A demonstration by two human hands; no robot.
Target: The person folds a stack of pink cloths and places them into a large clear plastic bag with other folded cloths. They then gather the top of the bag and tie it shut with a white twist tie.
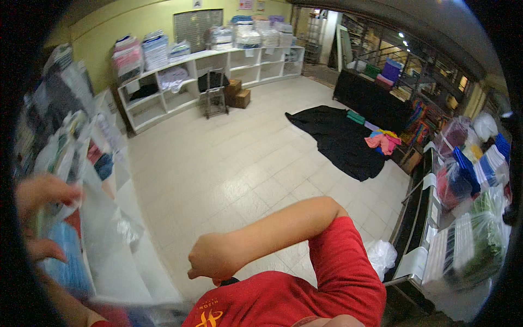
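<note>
My left hand (pixel 46 218) is at the far left, slightly blurred, with thumb and fingers spread in a wide curve. Beside it lies a light blue bundle (pixel 68 259) that looks wrapped in clear plastic; whether the hand touches it I cannot tell. Across the front of my red shirt my right forearm is bent, and my right hand (pixel 215 256) is curled closed in front of my chest. Its fingers face away from view. A small dark thing (pixel 231 281) shows just below that hand; its kind is unclear.
White shelves (pixel 160 103) with stacked folded cloth line the far wall. A metal hand trolley (pixel 214 98) and cardboard boxes (pixel 238 97) stand before them. Black cloth (pixel 343 143) with coloured fabrics covers part of the tiled floor. Plastic-wrapped goods fill a rack (pixel 430 218) at right.
</note>
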